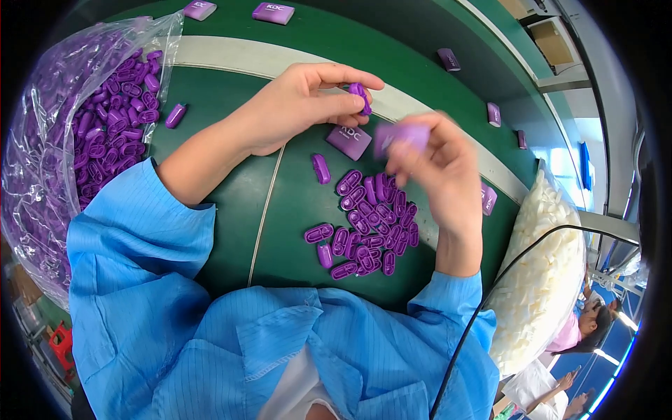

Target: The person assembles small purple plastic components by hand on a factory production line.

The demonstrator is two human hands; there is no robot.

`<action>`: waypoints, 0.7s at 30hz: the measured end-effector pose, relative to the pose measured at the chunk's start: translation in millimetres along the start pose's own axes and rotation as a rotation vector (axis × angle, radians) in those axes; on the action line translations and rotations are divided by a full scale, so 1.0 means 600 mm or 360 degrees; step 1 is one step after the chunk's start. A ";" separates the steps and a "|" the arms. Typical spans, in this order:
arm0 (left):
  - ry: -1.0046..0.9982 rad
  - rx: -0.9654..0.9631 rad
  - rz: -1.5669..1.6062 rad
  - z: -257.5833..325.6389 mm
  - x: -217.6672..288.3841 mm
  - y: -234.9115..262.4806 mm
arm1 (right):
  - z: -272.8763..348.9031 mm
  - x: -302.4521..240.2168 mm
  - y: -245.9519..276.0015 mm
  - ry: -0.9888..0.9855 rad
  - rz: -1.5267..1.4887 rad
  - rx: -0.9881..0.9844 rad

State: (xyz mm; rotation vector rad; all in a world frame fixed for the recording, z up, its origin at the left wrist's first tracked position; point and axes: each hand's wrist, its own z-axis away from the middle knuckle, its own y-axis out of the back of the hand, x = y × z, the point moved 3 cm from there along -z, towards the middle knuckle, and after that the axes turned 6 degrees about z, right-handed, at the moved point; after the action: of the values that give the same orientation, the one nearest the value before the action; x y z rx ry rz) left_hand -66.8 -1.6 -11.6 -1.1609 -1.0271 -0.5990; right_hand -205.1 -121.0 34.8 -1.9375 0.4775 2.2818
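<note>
My left hand (297, 105) pinches a small purple oval plastic cap (360, 100) between thumb and fingers at the far side of the green worktop. Close by on the right, my right hand (444, 164) grips a flat purple plastic case (401, 138), both smeared by motion. A second purple case (348, 142) lies on the worktop just under my left fingers. Below it rests a lone purple cap (320, 169). Between my forearms, nearer my body, is a loose heap of the same oval caps (374, 224), many with their hollow side up.
A clear bag full of purple caps (119, 115) stands at the left, with a stray cap (176, 115) beside it. Beyond a pale rail (231, 54), several purple cases (273, 12) lie on a green strip. A bag of cream pieces (539, 273) and a black cable (483, 301) are at right.
</note>
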 end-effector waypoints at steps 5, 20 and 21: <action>-0.0196 0.0097 -0.0155 0.001 -0.010 -0.013 | -0.030 0.030 0.002 0.0128 -0.0223 0.0297; -0.0177 0.0184 -0.0237 0.017 -0.002 -0.025 | -0.020 0.036 -0.004 0.0091 -0.0282 0.0237; -0.0176 0.0190 -0.0236 0.018 0.000 -0.026 | -0.019 0.036 -0.004 0.0089 -0.0282 0.0232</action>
State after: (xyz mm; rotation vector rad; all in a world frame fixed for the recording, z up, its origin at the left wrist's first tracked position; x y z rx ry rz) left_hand -83.5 3.4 -4.3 -1.0282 -1.2352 -0.5865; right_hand -197.6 -124.5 11.7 -1.8952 0.4444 2.0316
